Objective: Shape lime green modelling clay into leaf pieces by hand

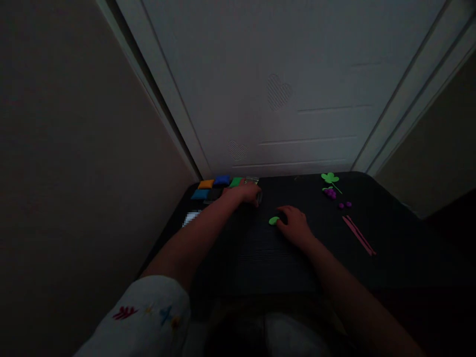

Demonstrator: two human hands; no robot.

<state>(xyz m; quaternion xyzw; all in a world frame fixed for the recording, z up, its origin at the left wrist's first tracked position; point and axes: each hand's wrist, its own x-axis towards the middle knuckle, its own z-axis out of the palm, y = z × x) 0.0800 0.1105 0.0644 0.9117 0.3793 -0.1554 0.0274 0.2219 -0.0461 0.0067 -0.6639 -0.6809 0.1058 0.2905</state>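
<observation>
My left hand (250,192) reaches to the back left of the dark table, among small coloured packets of what looks like modelling clay. Its fingers are bent downward and closed by a dim, shiny wrapper; what lies between them is too dark to make out. Nearer the middle, my right hand (296,226) rests low over the tabletop with thumb and forefinger apart. A flat, light green oval piece (274,220) lies at the thumb's tip, seemingly touching it. Beside my left wrist is a green packet (236,182).
An orange packet (206,184), a blue packet (222,180) and a teal packet (200,194) lie back left. On the right are a green four-lobed leaf (329,177), a purple berry cluster (330,194), two purple balls (344,205) and pink sticks (359,235). A white door (297,134) stands behind.
</observation>
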